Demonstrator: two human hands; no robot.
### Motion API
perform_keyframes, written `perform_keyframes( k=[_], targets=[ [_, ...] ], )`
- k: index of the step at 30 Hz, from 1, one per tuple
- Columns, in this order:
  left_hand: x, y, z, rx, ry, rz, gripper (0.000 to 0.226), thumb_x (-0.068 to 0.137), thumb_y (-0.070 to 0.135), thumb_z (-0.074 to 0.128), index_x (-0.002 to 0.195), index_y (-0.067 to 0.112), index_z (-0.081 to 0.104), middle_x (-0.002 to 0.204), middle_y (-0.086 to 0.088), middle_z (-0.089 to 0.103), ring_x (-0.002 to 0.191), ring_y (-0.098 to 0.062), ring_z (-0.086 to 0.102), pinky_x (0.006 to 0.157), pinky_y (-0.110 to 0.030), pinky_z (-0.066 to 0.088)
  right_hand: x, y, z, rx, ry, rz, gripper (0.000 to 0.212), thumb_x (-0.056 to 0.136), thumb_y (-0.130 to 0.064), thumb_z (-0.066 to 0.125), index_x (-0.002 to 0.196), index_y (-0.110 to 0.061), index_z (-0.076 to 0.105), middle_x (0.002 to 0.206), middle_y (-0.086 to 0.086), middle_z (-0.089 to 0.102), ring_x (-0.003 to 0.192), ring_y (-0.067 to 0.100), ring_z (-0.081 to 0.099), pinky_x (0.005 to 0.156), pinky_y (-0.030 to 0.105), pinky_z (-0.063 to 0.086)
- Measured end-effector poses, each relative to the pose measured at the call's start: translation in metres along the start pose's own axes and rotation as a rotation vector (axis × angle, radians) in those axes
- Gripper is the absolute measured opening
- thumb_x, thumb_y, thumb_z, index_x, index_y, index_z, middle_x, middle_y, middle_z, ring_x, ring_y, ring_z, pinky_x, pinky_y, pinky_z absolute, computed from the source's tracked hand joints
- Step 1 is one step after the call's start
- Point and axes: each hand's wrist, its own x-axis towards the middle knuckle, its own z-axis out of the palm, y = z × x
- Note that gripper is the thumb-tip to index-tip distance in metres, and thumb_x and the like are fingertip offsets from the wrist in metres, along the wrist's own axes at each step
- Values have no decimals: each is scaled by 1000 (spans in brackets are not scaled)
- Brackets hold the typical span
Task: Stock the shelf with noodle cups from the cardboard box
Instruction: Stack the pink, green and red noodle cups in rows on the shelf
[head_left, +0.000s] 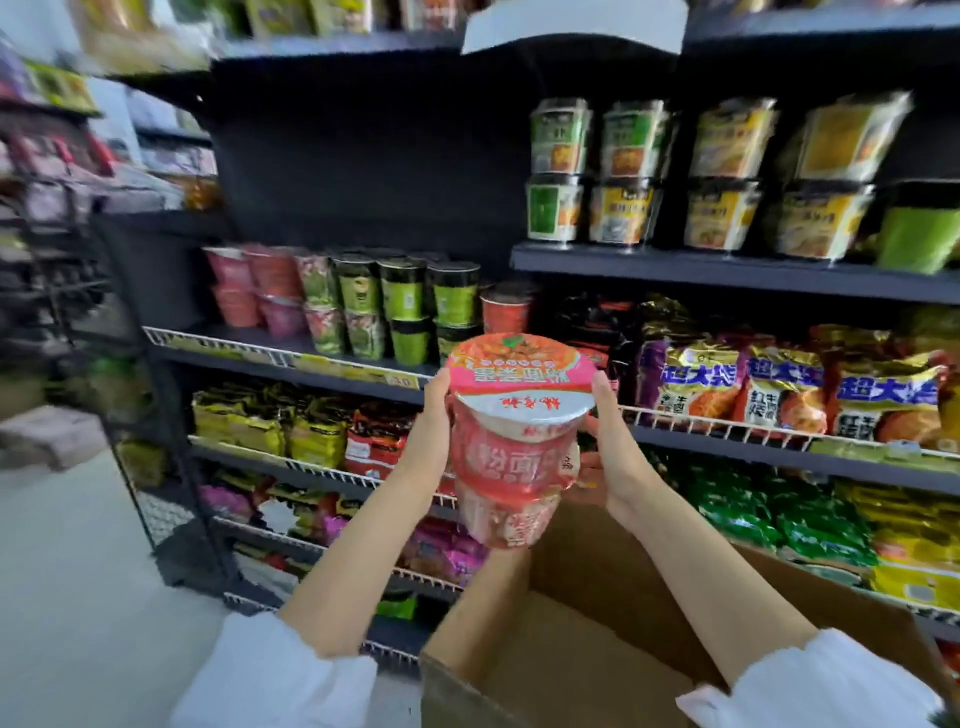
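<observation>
Noodle cups, two stacked, gripped between left hand and right hand fingers above one cardboard box.

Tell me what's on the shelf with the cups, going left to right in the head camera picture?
Pink cups → pink-and-green cups → green cups with black lids → one orange-red cup.

I see a dark shelf with a wire rail; on it stand pink cups, green cups right of them and a red cup further right. Below it, yellow packets lie on a lower shelf.
</observation>
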Motion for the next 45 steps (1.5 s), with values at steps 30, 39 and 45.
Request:
perform_keyframes(
  k=[30, 39, 45],
  targets=[
    [413, 98, -530, 66, 231, 33, 62, 94, 60, 26, 135, 19, 48, 128, -9, 57, 71, -8, 50, 76, -27, 39, 400, -91, 605, 128, -284, -127, 69, 84, -71, 37, 134, -26, 46, 134, 1, 55, 124, 26, 50, 107, 52, 36],
    [564, 80, -614, 39, 166, 33, 58, 89, 59, 41, 133, 20, 50, 114, 0, 64, 79, -6, 59, 63, -21, 44, 524, -97, 707, 189, -260, -112, 73, 82, -68, 43, 142, -27, 37, 141, 4, 50, 129, 24, 47, 104, 48, 37],
    [630, 54, -656, 80, 115, 3, 63, 86, 61, 47, 135, 22, 48, 120, -4, 65, 98, -17, 64, 77, -30, 51, 569, -73, 753, 199, -175, -16, 73, 86, -65, 42, 145, -24, 32, 145, 5, 44, 134, 27, 41, 107, 51, 33]
  ],
)
